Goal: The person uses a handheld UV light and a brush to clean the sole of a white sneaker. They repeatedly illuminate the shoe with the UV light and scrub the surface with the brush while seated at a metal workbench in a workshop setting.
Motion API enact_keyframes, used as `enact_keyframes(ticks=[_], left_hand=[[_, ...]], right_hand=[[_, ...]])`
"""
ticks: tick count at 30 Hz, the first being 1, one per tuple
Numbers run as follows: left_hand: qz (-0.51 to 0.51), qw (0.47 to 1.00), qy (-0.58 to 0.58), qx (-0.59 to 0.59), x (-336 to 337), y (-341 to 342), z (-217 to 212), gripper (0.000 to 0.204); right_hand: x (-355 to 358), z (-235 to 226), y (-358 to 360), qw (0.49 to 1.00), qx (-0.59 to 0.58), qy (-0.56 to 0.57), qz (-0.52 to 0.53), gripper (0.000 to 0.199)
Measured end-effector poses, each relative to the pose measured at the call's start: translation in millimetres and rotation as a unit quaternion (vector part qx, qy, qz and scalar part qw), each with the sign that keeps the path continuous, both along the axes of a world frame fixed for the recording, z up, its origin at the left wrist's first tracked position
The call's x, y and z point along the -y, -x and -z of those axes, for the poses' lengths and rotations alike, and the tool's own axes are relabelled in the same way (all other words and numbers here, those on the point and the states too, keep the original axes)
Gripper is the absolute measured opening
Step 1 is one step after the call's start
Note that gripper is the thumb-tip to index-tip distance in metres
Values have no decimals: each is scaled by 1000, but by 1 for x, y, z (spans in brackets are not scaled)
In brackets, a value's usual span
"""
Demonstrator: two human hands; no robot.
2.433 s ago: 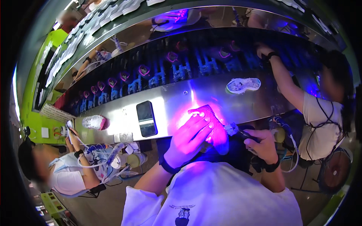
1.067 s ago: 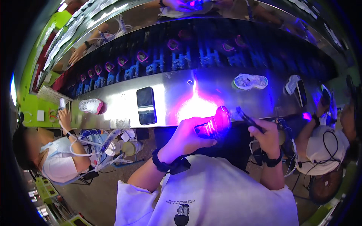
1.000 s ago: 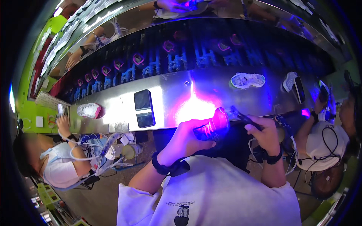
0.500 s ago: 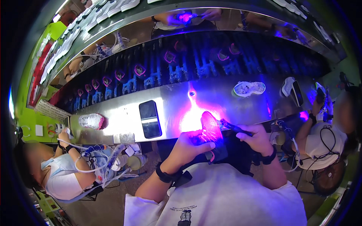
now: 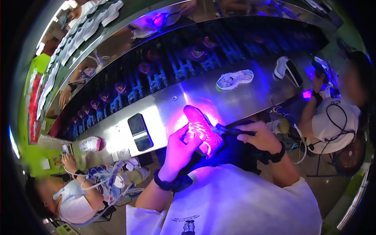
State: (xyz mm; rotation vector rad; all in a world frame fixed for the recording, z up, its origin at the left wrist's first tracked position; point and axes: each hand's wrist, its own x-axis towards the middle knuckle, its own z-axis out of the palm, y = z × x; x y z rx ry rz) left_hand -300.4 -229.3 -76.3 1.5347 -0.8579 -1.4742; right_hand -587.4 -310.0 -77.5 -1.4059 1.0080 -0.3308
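My left hand (image 5: 179, 149) is closed around the heel end of a laced shoe upper (image 5: 203, 131), which glows pink under violet light. Its toe points away from me, over the bench edge, and the lacing faces up. In my right hand (image 5: 258, 135) is a slim dark-handled brush (image 5: 229, 130). The brush's tip meets the right side of the shoe, low along its edge; the exact contact is blurred.
The metal bench (image 5: 164, 107) carries a dark phone (image 5: 140, 132), a pale sole (image 5: 235, 79), and a white-and-pink shoe part (image 5: 90, 144). Behind runs a dark rack (image 5: 164, 74) with several shoes. Co-workers sit left (image 5: 78, 199) and right (image 5: 333, 129).
The view has turned. The shoe has been rolled so its lacing faces up instead of its sole. The brush tip remains at its right side.
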Motion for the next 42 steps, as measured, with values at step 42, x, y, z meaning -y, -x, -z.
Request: enact_keyframes(ticks=[42], left_hand=[[-224, 623, -273, -698, -18, -27, -19, 56]], right_hand=[[30, -21, -61, 947, -3, 317, -59, 36]])
